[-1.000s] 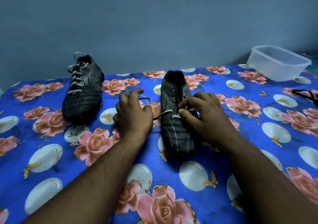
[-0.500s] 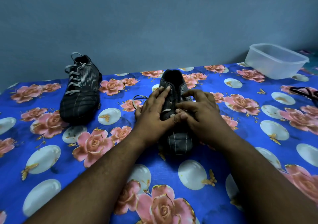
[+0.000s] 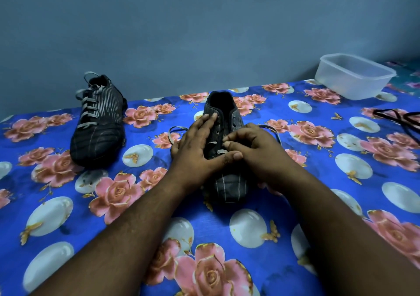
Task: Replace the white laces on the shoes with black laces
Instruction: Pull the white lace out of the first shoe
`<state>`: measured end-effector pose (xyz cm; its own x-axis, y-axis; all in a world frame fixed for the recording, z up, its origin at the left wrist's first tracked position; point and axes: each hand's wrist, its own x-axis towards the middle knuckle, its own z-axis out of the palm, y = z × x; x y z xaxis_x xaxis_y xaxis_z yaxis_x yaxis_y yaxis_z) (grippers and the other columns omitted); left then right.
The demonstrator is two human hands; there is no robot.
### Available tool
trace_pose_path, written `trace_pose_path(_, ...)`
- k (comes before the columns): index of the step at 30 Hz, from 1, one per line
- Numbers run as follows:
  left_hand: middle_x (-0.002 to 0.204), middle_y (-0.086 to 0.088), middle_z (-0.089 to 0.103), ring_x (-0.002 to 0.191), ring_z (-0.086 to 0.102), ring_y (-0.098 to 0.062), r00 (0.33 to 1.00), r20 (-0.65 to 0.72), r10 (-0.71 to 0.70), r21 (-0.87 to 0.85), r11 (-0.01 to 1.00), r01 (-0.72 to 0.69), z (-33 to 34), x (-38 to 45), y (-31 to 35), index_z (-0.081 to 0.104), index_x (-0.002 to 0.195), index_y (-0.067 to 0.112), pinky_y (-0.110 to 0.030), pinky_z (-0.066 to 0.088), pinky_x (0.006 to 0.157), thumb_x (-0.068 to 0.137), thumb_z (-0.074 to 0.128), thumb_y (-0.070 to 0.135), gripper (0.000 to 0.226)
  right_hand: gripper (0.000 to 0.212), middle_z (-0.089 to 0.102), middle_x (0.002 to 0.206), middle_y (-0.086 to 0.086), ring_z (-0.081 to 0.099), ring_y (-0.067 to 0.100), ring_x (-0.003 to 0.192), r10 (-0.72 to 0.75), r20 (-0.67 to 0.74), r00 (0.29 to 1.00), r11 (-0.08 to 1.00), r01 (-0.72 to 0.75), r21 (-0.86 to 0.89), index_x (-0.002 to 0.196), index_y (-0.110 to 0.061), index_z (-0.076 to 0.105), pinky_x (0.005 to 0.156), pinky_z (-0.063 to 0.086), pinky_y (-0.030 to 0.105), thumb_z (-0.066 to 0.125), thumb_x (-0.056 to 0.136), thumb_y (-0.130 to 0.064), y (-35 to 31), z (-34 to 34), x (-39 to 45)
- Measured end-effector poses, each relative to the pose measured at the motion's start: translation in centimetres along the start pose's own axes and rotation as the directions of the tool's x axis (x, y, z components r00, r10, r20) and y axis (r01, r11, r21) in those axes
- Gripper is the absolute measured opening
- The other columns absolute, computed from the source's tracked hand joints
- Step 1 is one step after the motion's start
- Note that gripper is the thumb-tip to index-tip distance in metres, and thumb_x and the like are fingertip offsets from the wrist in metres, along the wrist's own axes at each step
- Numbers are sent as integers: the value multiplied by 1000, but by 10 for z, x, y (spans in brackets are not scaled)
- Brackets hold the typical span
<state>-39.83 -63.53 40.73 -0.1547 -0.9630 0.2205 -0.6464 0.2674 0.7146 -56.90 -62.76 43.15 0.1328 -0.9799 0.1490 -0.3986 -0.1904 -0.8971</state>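
A: Near shoe (image 3: pixel 227 159)?
B: Centre of cloth (image 3: pixel 56 204). Left hand (image 3: pixel 195 150) lay flat on it, fingers straight; right hand (image 3: pixel 252 152) pinched its white lace (image 3: pixel 221 152).
A: Black laces (image 3: pixel 400 118)?
B: Far right of shoe.

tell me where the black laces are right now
In the head view the black laces lie at the far right edge of the cloth, just nearer than the plastic tub.

Blue-grey wall (image 3: pixel 204 34), floral blue tablecloth (image 3: pixel 318 204)
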Motion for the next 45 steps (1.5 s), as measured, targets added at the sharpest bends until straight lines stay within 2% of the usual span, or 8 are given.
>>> trace_pose_path(4, 164, 21, 19, 150, 12, 3, 1000, -11, -12, -5, 1000, 12, 1, -1, 1, 24, 153, 52, -49, 7, 124, 54, 51, 91, 109, 16, 63, 77, 1, 54, 3, 42, 153, 75, 985, 923, -169, 345, 88, -15, 67, 32, 38, 18, 54, 97, -11, -5, -5, -4)
trace_pose_path(11, 163, 23, 19, 148, 14, 5, 999, -27, -17, 0, 1000, 17, 1, -2, 2, 29, 152, 50, -48, 5, 123, 54, 52, 90, 109, 32, 59, 56, 0, 46, 14, 31, 189, 239, 952, 825, -286, 487, 75, -25, 64, 36, 37, 21, 57, 98, -45, -5, -11, -7)
trace_pose_path(17, 163, 25, 18, 148, 14, 5, 999, -25, -21, -8, 1000, 20, 1, -3, 3, 29, 152, 50, -47, 6, 122, 54, 53, 90, 109, 30, 66, 88, -2, 59, 23, 96, -171, -145, 975, 955, 127, -269, 90, -27, 75, 90, 46, 50, 70, 86, -55, 3, -9, 2)
trace_pose_path(26, 163, 23, 17, 149, 16, 2, 999, -34, -29, 4, 1000, 29, 2, -2, 3, 26, 154, 48, -50, 10, 123, 51, 56, 90, 115, 12, 65, 86, -8, 55, 22, 102, -176, -115, 978, 940, 133, -315, 87, -29, 76, 96, 41, 51, 75, 85, -41, -1, -10, 2)
trace_pose_path(32, 163, 22, 18, 150, 17, -1, 999, -41, -30, 14, 999, 31, 1, -1, 3, 26, 153, 48, -51, 9, 123, 50, 55, 90, 115, 16, 70, 82, 15, 58, 36, 62, 57, 44, 997, 979, -64, 192, 92, -22, 70, 51, 47, 63, 70, 94, -37, 1, -13, -3)
trace_pose_path(38, 163, 23, 17, 150, 17, -3, 999, -35, -38, 10, 999, 39, 1, -1, 4, 26, 154, 49, -49, 8, 123, 48, 54, 90, 117, 19, 68, 88, 10, 59, 34, 78, 92, 188, 978, 857, -174, 485, 90, -22, 70, 71, 46, 54, 70, 90, -40, 3, -29, 0)
trace_pose_path(42, 163, 23, 17, 150, 16, -2, 999, -29, -44, 4, 999, 44, 1, -2, 5, 27, 154, 48, -46, 7, 123, 49, 53, 89, 115, 44, 68, 74, -5, 63, 31, 71, -48, -32, 998, 994, 51, 97, 82, -20, 64, 61, 48, 43, 63, 87, -64, 5, -16, 0)
trace_pose_path(45, 163, 24, 17, 148, 16, 1, 999, -27, -43, -4, 999, 43, 1, -3, 4, 27, 154, 49, -46, 6, 123, 51, 54, 86, 113, 38, 64, 90, -10, 58, 19, 97, -221, -122, 968, 915, 162, -369, 84, -33, 66, 88, 45, 41, 64, 79, -71, 7, -14, 3)
